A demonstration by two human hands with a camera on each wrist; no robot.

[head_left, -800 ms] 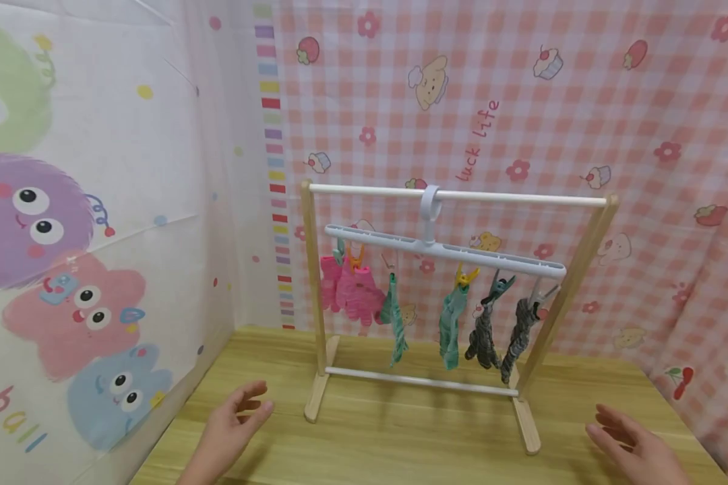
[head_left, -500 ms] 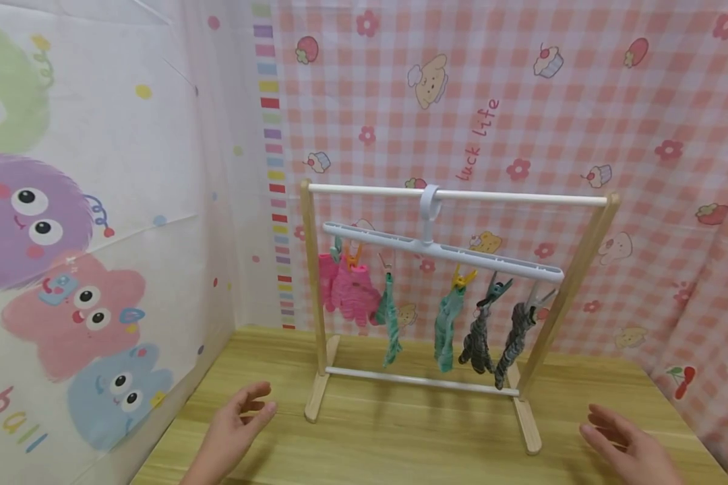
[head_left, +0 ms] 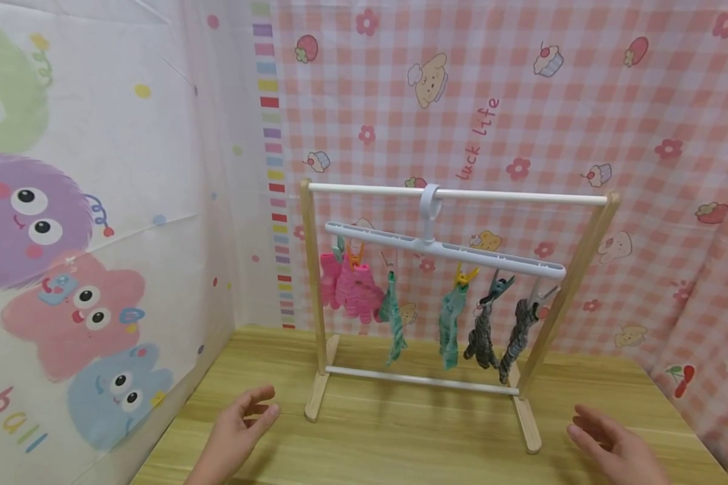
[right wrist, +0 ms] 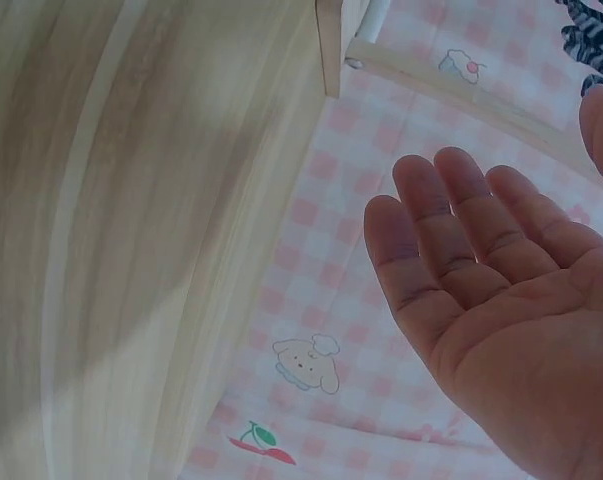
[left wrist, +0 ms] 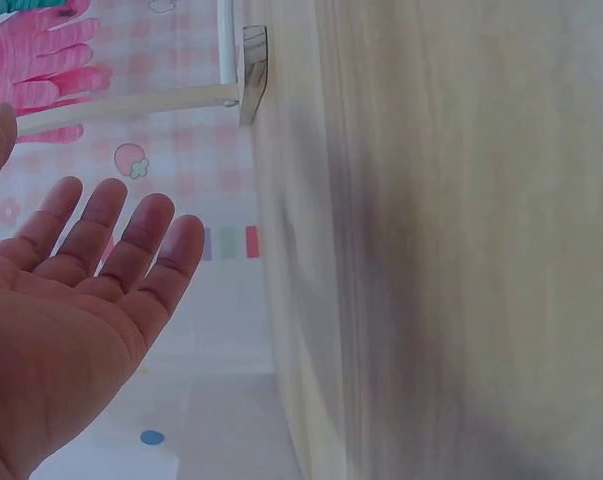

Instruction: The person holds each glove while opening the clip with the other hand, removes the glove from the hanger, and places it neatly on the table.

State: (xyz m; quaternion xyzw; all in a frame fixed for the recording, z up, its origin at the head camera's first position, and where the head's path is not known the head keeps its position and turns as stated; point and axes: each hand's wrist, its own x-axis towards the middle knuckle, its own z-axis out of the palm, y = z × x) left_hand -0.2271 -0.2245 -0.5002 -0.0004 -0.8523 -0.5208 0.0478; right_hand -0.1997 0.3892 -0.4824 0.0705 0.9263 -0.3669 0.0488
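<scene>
My left hand [head_left: 236, 431] is held over the table left of a small drying rack [head_left: 314, 283], fingers loosely bent and holding nothing. To the rack's right, my right hand [head_left: 621, 448] is likewise bare, its palm facing inward. A pale blue hanger [head_left: 485, 257] hooks over the rack's white top rod [head_left: 370, 191] and tilts down to the right. Clothespins on it hold pink gloves [head_left: 358, 296], green gloves [head_left: 451, 330] and dark striped gloves [head_left: 518, 337]. Both wrist views show a bare palm, the left hand [left wrist: 71, 320] and the right hand [right wrist: 511, 310].
The wooden table [head_left: 400, 438] carries the rack on two wooden feet [head_left: 526, 424], joined by a low white rod [head_left: 418, 381]. A pink checked curtain [head_left: 522, 101] stands behind, and a white cartoon-printed sheet [head_left: 127, 168] borders the left.
My right hand has moved left, closer to the rack. My left hand has shifted slightly right. The hanger and gloves have swung a little.
</scene>
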